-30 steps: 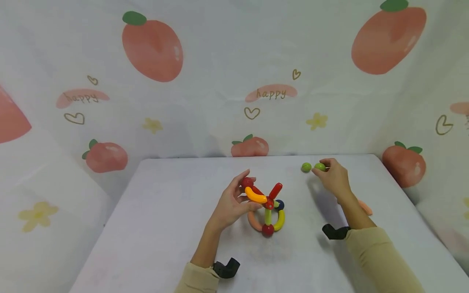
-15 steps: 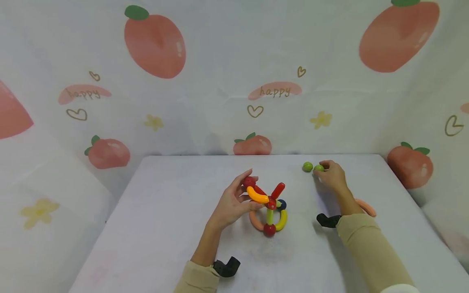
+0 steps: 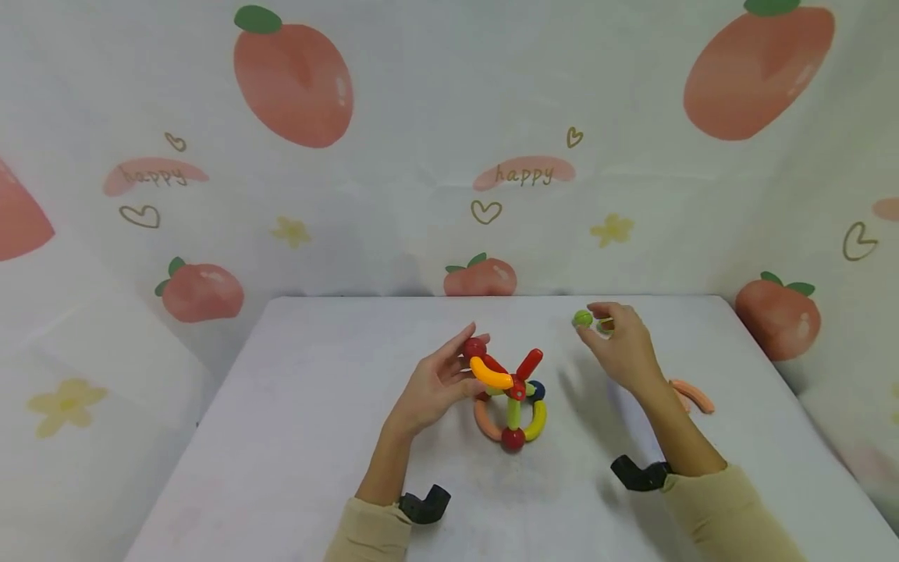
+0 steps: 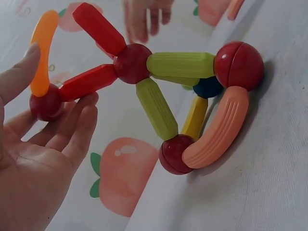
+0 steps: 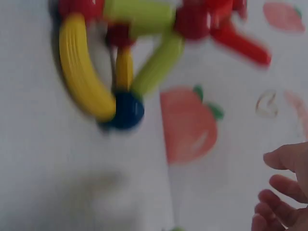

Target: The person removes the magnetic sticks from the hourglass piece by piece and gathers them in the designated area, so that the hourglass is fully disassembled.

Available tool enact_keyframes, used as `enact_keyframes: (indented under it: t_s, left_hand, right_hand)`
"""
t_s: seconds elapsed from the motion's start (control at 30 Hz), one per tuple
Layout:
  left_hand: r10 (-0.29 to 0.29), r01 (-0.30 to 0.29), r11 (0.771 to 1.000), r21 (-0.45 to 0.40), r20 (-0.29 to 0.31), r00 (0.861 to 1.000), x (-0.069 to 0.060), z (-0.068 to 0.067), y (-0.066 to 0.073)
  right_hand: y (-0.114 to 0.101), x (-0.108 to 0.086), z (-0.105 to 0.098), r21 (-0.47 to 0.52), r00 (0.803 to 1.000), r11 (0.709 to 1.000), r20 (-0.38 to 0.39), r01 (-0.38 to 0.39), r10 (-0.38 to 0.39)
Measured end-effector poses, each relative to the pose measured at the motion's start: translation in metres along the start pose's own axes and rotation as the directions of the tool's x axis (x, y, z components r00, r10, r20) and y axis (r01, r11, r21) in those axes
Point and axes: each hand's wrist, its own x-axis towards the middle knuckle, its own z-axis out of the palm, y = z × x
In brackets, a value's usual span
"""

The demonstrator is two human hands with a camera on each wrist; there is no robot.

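A magnetic stick-and-ball model (image 3: 514, 414) stands mid-table, with red and blue balls, green, yellow and salmon sticks below and red sticks above. My left hand (image 3: 438, 382) holds its upper left end: the fingers lie behind a red ball (image 4: 48, 103), and the thumb touches a curved orange stick (image 4: 44, 48). At the back right, my right hand (image 3: 621, 347) has its thumb and fingers spread beside a green ball (image 3: 582, 318). A second green ball (image 3: 605, 325) shows partly behind its fingers. The right wrist view, blurred, shows nothing between those fingers (image 5: 284, 192).
Curved salmon sticks (image 3: 694, 396) lie on the white table (image 3: 316, 437) near the right forearm, which partly hides them. A printed cloth (image 3: 393, 156) hangs behind the table's back edge.
My right hand was at the right-hand green ball; its fingers have come off that ball, spread wider and shifted left towards the other one. My left hand stays at the model.
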Motion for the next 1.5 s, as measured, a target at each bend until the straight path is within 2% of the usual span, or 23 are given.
enact_keyframes:
  t_s: [0.1,0.2,0.27,0.37,0.5,0.7,0.83,1.0,1.13,1.3,1.5]
  left_hand:
    - [0.013,-0.012,1.0,0.016,-0.024,1.0,0.0,-0.001,-0.001]
    - [0.02,-0.019,0.999,0.028,-0.052,0.998,0.0,-0.002,0.0]
    - [0.023,-0.021,0.999,0.034,-0.068,0.997,0.001,-0.001,0.001]
    - [0.025,-0.023,0.999,0.031,-0.08,0.997,0.001,0.0,0.0]
    - [0.022,-0.02,0.999,0.027,-0.09,0.996,0.002,0.001,-0.002]
    - [-0.007,0.017,0.998,0.066,-0.138,0.99,0.002,0.0,-0.005]
    - [0.005,0.003,0.998,0.061,-0.142,0.99,0.001,0.0,-0.004]
    - [0.019,-0.012,0.999,0.049,-0.148,0.989,0.001,-0.001,-0.003]
    - [0.016,-0.011,0.999,0.038,-0.155,0.988,0.001,-0.003,-0.002]
    - [-0.015,0.009,0.999,-0.033,-0.173,0.985,0.002,-0.001,-0.004]
    - [-0.032,0.012,0.994,-0.108,-0.184,0.982,0.003,0.005,-0.005]
  right_hand:
    - [-0.024,-0.018,0.007,0.05,0.994,0.993,0.005,0.107,-0.108]
    - [-0.045,-0.034,0.013,0.129,0.976,0.97,0.051,0.205,-0.213]
    - [-0.055,-0.041,0.017,0.179,0.959,0.952,0.095,0.248,-0.268]
    - [-0.066,-0.047,0.024,0.192,0.937,0.94,0.154,0.282,-0.313]
    - [-0.072,-0.05,0.031,0.185,0.935,0.945,0.187,0.269,-0.303]
    - [-0.07,-0.052,0.034,0.229,0.953,0.949,0.161,0.217,-0.257]
    - [-0.068,-0.053,0.035,0.259,0.95,0.937,0.145,0.234,-0.277]
    - [-0.065,-0.053,0.033,0.267,0.945,0.914,0.032,0.306,-0.326]
    - [-0.06,-0.051,0.026,0.28,0.946,0.906,-0.023,0.317,-0.324]
    - [-0.046,-0.052,0.013,0.249,0.956,0.925,-0.014,0.288,-0.294]
    - [-0.023,-0.054,-0.009,0.218,0.982,0.958,-0.031,0.188,-0.186]
